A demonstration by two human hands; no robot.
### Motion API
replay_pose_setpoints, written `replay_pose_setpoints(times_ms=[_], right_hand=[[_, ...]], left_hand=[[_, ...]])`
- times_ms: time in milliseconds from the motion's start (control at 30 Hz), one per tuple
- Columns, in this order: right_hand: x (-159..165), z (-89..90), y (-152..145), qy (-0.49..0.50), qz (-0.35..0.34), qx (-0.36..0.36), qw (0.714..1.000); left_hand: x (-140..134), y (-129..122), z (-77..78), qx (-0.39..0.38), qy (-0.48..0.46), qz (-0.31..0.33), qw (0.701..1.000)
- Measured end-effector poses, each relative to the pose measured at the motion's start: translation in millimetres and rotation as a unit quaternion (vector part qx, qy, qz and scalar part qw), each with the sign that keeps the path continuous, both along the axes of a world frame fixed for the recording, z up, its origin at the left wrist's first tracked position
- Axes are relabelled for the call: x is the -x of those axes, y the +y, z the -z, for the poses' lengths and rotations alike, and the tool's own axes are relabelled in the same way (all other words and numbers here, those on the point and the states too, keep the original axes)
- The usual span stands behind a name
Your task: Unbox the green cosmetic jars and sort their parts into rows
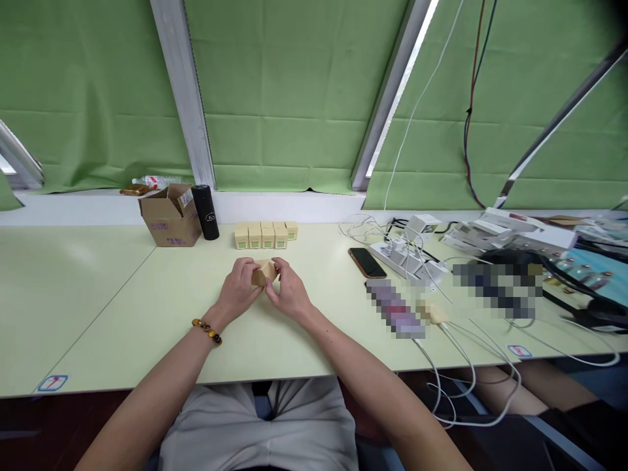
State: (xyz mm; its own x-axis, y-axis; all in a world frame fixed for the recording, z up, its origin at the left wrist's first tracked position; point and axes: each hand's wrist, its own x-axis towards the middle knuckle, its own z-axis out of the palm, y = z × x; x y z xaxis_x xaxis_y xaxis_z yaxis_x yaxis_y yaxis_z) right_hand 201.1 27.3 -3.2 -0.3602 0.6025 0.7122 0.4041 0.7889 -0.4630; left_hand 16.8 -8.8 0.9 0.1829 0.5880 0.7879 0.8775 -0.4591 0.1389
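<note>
The near edge of your worktop [147, 307] crosses beneath your forearms, with an open strip of surface between that edge and your hands. To the left of your hands the worktop runs wide, cut by a thin seam slanting away from you. To their right your room is shorter: a pixelated purple item [395, 309] and a dark-screened phone [367, 262] lie there, with white cables [471, 373] trailing over the edge.

Your left hand [238, 286] and right hand [290, 292] are close together, fingers curled in narrowly, both holding one small box [263, 273]. It sits between your fingertips, above the middle of the worktop; whether it touches the surface you can't tell. It is plain tan card, tilted, with a pointed fold towards your right hand; your fingers cover part of it.

Just beyond your hands, past a short gap, stands a row of similar boxes [261, 237], pale green labels facing you, the rightmost set further back. Farther off to the left of your hands are an open cardboard carton [173, 226] and, touching or nearly touching it, a black bottle [206, 212]. Behind them a white ledge [284, 204] borders the worktop's far side.
</note>
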Motion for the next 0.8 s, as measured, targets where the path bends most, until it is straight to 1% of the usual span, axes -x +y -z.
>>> replay_pose_setpoints(times_ms=[133, 233, 333, 400, 433, 500, 600, 667, 733, 800], right_hand=[[-2.1, -3.1, -1.1, 0.001, -0.002, 0.013, 1.000], [-6.0, -4.8, 0.3, 0.018, -0.007, 0.048, 0.999], [-9.4, -5.5, 5.3, 0.071, 0.008, 0.105, 0.992], [-10.9, -5.6, 10.4, 0.113, 0.015, 0.115, 0.987], [-11.7, -5.7, 13.3, 0.131, 0.020, 0.103, 0.986], [-14.0, -6.3, 19.2, 0.150, 0.041, 0.047, 0.987], [-20.0, -8.5, 26.2, 0.126, 0.091, -0.083, 0.984], [-23.6, -10.6, 28.5, 0.087, 0.101, -0.165, 0.977], [-25.0, -12.5, 28.5, 0.048, 0.072, -0.229, 0.970], [-24.0, -13.6, 27.0, 0.016, 0.019, -0.263, 0.964]], left_hand=[[0.1, -0.5, -0.7, 0.020, -0.020, 0.004, 1.000], [0.3, -1.7, -1.5, 0.045, -0.040, 0.012, 0.998], [0.5, -3.1, -2.2, 0.066, -0.071, 0.023, 0.995], [1.0, -3.4, -2.0, 0.069, -0.087, 0.027, 0.993], [1.3, -3.3, -1.8, 0.070, -0.093, 0.030, 0.993], [2.0, -3.2, -1.4, 0.070, -0.100, 0.039, 0.992], [2.2, -4.1, -2.0, 0.068, -0.082, 0.064, 0.992], [1.3, -6.0, -3.7, 0.072, -0.057, 0.074, 0.993], [-0.2, -8.3, -6.0, 0.081, -0.040, 0.071, 0.993], [-1.6, -10.0, -8.0, 0.090, -0.040, 0.063, 0.993]])
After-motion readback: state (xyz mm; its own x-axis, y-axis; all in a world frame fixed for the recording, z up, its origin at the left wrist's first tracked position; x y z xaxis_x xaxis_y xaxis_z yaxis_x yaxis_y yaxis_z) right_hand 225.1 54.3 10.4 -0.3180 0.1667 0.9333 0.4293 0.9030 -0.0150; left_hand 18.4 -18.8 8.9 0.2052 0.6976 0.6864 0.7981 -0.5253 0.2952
